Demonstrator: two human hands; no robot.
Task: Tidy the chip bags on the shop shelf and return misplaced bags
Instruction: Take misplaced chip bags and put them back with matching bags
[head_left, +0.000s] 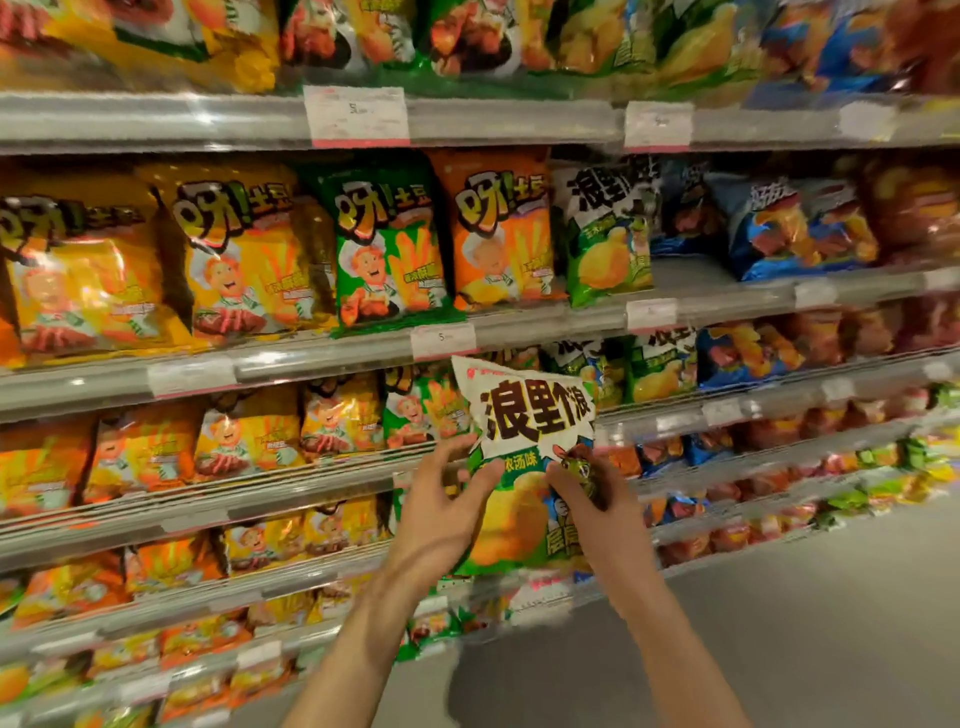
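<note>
Both hands hold one puffy white-and-green foil chip bag with bold black lettering (524, 462) in the air, just in front of the shelves and below the grey shelf edge with a white price tag (443, 340). The left hand (441, 512) has its fingers spread along the bag's left side, thumb pressed on the front. The right hand (589, 496) pinches the right lower part, fingers curled into the foil.

A matching white-and-green chip bag (608, 234) stands on the shelf above, to the right of an orange foil chip bag (498, 228); that row looks like the likely home for the held one.

The risks, as I judge them: the foil is slick and air-filled, so a light hold could let it slip. Squeezing harder may crush the chips. Pushing it into the tight row could topple the standing neighbours or knock the orange bag forward off the shelf edge. Placed leaning, it may slide out.
</note>
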